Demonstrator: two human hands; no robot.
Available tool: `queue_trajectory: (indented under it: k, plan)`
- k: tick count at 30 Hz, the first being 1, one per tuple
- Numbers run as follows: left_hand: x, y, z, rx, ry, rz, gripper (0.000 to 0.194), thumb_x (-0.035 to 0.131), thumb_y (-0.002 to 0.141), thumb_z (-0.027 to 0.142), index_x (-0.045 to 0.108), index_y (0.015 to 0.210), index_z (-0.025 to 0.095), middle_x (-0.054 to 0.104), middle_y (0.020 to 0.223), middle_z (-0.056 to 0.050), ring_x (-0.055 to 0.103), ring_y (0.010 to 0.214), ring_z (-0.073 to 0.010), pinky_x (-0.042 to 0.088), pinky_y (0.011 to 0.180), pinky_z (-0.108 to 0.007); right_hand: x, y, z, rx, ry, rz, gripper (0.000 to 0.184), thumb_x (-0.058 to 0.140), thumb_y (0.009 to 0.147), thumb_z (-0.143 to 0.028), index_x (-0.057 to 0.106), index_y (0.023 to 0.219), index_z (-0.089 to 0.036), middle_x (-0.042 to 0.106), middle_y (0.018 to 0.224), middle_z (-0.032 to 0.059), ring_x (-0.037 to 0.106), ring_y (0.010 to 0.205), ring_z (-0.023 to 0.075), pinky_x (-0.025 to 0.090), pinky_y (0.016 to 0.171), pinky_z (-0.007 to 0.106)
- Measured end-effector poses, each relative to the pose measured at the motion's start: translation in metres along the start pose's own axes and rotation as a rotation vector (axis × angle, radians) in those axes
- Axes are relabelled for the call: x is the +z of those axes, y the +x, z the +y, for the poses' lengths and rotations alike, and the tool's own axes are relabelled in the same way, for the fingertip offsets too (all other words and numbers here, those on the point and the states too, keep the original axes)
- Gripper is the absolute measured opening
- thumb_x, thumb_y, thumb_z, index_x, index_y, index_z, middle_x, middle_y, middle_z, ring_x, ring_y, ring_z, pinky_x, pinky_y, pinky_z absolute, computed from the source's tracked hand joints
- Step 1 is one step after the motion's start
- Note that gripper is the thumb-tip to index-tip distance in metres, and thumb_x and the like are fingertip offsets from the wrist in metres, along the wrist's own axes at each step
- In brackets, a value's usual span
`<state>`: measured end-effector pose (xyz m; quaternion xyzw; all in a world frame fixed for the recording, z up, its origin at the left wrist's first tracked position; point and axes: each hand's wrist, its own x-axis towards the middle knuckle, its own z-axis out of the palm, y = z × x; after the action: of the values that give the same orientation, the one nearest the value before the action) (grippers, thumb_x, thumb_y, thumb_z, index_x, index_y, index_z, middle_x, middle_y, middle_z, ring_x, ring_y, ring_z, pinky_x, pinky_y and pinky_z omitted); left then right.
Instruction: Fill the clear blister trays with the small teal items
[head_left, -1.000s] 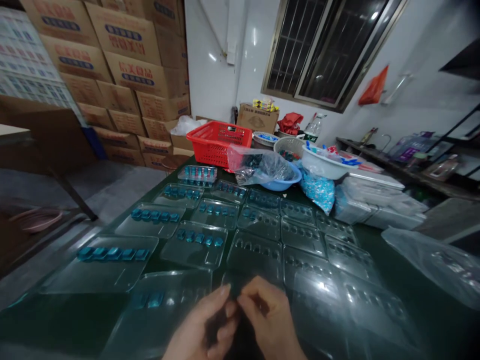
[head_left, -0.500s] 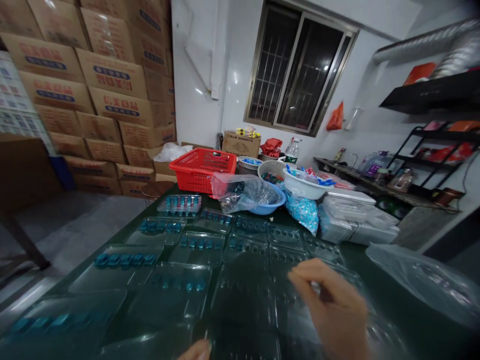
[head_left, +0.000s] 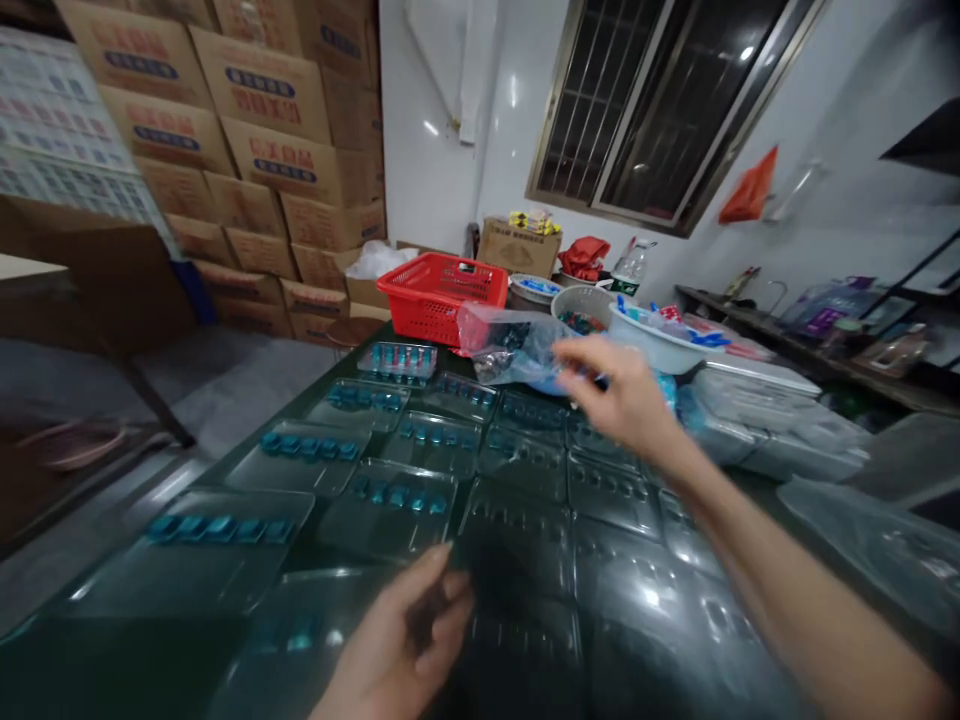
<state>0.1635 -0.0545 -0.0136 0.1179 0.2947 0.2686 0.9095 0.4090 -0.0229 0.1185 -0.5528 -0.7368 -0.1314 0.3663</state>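
Your left hand curls over shiny clear trays — your right hand, half-curled, hides the crinkly bag — grips too blurry to tell.

A packing workroom, with stacked cartons and rows of plastic trays.

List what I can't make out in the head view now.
All in the head view:
- Left hand: blur and curled fingers hide whether it holds anything.
- Right hand: its own fingers and blur hide the same.
- Blue bag: mostly hidden behind the right hand.
- Front left tray: blurred, cut off by the bottom edge.
- Brown boxes: small print too blurred to read.
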Motion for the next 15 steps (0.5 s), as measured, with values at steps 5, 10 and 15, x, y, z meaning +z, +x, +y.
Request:
queue_trajectory:
  k: [5,10,15]
  plan:
    - [0.001,0.0,-0.007,-0.019,0.043,-0.054,0.023,0.052,0.074,0.034,0.045,0.062,0.015,0.036,0.049,0.005,0.029,0.035,-0.0019,0.012,0.03,-0.014,0.04,-0.082,-0.09,-0.008,0.344,-0.465,0.025,0.052,0.077,-0.017,0.056,0.101,-0.019,0.056,0.091,0.0028,0.052,0.082,0.012,0.041,0.072,0.023]
    - [-0.006,-0.002,-0.019,0.005,0.067,-0.026,0.021,0.053,0.073,0.031,0.046,0.062,0.015,0.039,0.051,0.004,0.031,0.036,-0.0021,0.01,0.03,-0.014,0.048,-0.1,-0.094,0.043,0.392,-0.535,0.018,0.051,0.076,-0.012,0.059,0.091,-0.018,0.057,0.085,0.0011,0.052,0.079,0.01,0.039,0.071,0.019]
    - [-0.001,-0.003,-0.016,-0.061,0.084,0.047,0.02,0.057,0.07,0.033,0.053,0.067,0.014,0.04,0.054,0.003,0.03,0.036,-0.0017,0.012,0.03,-0.014,0.05,-0.106,-0.087,0.116,0.416,-0.49,0.011,0.056,0.072,-0.014,0.059,0.082,-0.018,0.056,0.075,-0.001,0.052,0.068,0.009,0.039,0.062,0.018]
